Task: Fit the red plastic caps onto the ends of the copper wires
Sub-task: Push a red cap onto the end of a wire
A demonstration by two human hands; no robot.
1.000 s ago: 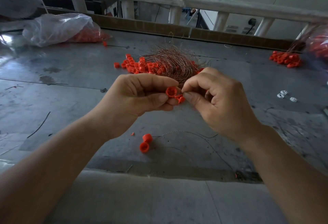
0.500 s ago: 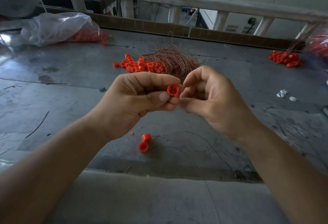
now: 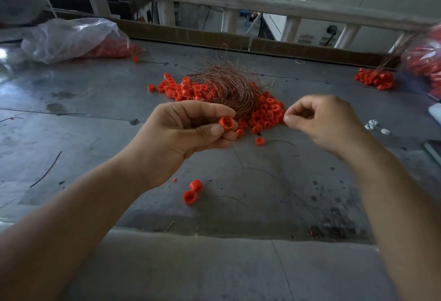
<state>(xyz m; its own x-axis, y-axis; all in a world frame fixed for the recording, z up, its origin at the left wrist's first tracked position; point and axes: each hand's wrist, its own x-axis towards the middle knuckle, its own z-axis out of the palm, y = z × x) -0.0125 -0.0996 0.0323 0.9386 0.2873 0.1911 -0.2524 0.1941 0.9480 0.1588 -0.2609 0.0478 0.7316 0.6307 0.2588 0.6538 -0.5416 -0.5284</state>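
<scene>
Fig., head view. Landmark: wire pile (image 3: 229, 85), a tangle of copper strands at mid-table (image 3: 95, 109).

(a) My left hand (image 3: 181, 138), just in front of the pile, grasps one red cap (image 3: 226, 122) betw. thumb and forefinger, open end facing me. No wire visibly seated in it.

(b) My right hand (image 3: 329, 124), in front and to the right of the pile, is clenched into a pinch, thumb tip against forefinger tip. Whether a strand lies in the pinch I cannot tell; too fine to see. The hands are apart.

(c) Loose caps (image 3: 267, 114) lie around and under the pile's near edge, many in no., none visibly fitted.

(d) Well in front of the pile, nearer me: two caps (image 3: 193, 191) touching, with a thin wire running off them, prob. a finished piece.

(e) Far left of the pile: clear bag (image 3: 71, 38) holding more caps. Far right: another heap of caps (image 3: 374, 79).

Progress (est.): early stage. At most one piece looks done; the pile and most caps are left. Step in hand, as I judge it: bringing a wire end to the held cap.
</scene>
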